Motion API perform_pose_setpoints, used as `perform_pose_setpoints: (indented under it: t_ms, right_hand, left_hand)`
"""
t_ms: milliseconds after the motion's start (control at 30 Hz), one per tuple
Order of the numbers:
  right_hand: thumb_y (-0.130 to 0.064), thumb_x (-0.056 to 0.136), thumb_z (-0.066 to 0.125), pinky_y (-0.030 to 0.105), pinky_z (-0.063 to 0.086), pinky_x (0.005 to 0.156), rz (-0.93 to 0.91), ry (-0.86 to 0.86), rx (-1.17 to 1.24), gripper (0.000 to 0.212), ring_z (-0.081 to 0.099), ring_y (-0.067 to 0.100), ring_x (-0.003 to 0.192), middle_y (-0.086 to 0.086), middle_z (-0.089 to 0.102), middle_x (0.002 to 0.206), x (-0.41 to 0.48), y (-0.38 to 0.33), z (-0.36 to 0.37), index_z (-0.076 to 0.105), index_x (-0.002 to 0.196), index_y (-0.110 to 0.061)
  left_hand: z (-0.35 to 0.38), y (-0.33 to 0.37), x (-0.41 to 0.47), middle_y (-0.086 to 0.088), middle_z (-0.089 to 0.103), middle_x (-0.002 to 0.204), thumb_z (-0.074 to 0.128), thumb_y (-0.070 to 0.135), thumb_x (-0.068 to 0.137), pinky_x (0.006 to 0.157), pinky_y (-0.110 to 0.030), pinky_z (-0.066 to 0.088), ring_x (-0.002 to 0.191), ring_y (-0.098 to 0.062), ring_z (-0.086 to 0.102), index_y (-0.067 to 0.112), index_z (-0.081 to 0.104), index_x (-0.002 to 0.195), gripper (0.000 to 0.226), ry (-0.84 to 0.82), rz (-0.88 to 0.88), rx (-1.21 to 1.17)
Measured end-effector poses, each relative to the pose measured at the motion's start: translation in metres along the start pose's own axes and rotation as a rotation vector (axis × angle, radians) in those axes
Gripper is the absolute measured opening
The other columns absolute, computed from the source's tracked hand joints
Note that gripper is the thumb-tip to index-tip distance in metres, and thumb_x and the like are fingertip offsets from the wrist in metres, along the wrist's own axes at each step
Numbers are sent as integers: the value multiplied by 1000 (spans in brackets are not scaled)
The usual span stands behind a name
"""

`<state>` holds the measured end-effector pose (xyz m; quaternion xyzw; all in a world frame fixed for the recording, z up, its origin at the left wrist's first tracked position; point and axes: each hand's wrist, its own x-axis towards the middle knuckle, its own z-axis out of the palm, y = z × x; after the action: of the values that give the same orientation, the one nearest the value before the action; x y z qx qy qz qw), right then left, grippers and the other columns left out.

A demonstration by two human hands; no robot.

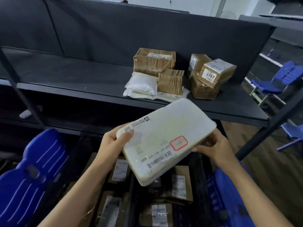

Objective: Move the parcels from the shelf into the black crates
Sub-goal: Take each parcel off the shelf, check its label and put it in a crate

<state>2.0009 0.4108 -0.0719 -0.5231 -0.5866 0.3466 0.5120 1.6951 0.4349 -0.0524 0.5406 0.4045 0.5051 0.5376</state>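
Holding white parcel in air with both hands, tilted, label up, in front of shelf edge and above black crates, touching neither. Left hand grips left corner: thumb on top, fingers curled beneath. Right hand grips right edge, fingers curled round it, thumb near red stamp. Crates hold brown parcels with white labels. Right part of shelf: brown boxes, one marked 6767, white bags just beside. Blue chairs flank crates.
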Motion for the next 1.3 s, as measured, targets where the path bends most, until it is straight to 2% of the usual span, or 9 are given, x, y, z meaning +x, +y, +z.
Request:
perform_pose_setpoints:
  t_ms: [167, 333, 533, 633, 767, 933, 1067, 1133, 1300]
  right_hand:
    - [-42, 48, 86, 19, 53, 81, -104, 247, -7, 75, 64, 7, 103, -12, 69, 107, -16, -1, 17, 58, 117, -31]
    - [-38, 54, 85, 8, 48, 77, -157, 392, -22, 71, 63, -2, 100, -19, 68, 105, -28, 0, 26, 58, 118, -22]
    - [-42, 55, 81, 9, 50, 77, -147, 485, -1, 77, 63, -4, 100, -24, 67, 105, -36, 7, 29, 56, 123, -16]
    - [-40, 54, 81, 8, 49, 76, -146, 525, 32, 77, 63, -5, 99, -25, 67, 104, -37, 9, 32, 56, 122, -17]
    - [-36, 53, 82, 7, 49, 76, -139, 536, 71, 70, 63, -6, 98, -27, 67, 101, -38, 11, 34, 57, 117, -21]
    - [-34, 55, 82, 10, 50, 78, -186, 505, 79, 64, 63, -4, 98, -23, 68, 101, -35, 9, 32, 57, 114, -29]
    - [-26, 59, 87, 14, 50, 82, -174, 374, 88, 64, 63, 6, 105, -14, 68, 108, -24, 8, 17, 60, 116, -35]
    - [-28, 55, 89, 15, 50, 83, -148, 276, 56, 70, 63, 7, 107, -13, 68, 112, -14, 3, 9, 60, 118, -38]
    - [-43, 50, 91, 22, 49, 92, -147, 10, 32, 83, 58, 13, 118, -8, 65, 123, 11, -21, 1, 57, 126, -39]
  left_hand:
    - [5, 19, 15, 7, 70, 115, 48, 75, 73, 91, -40, 51, 103, -13, 68, 36, 64, 117, 61, 81, -13, 50]
    - [12, 33, 15, 9, 76, 88, 25, 94, 61, 75, -28, 51, 84, -8, 72, 46, 73, 87, 73, -5, -268, 169]
    - [16, 37, 16, 2, 77, 90, 46, 59, 87, 71, -27, 49, 82, -12, 73, 19, 75, 93, 50, -71, -380, 122]
    - [17, 37, 11, 1, 75, 100, 59, 42, 88, 78, -29, 49, 90, -12, 72, 20, 70, 103, 28, -156, -276, 118]
    - [13, 34, 8, 3, 74, 107, 66, 41, 85, 84, -32, 50, 99, -16, 70, 27, 63, 116, 34, -204, -184, 78]
    - [6, 25, 10, 2, 71, 113, 71, 42, 79, 86, -37, 52, 101, -20, 69, 47, 47, 127, 53, -236, -141, 21]
    - [-1, 24, 15, 12, 71, 91, 63, 54, 71, 82, -33, 47, 91, -11, 66, 33, 62, 83, 25, 62, -169, 55]
    - [-3, 27, 14, 9, 62, 73, 62, 54, 74, 69, -33, 42, 69, -10, 58, 27, 56, 67, 28, 38, -223, 72]
    - [-6, 34, 1, 0, 76, 94, 69, 54, 66, 65, -26, 56, 80, -16, 73, 42, 73, 94, 31, -224, -327, 115]
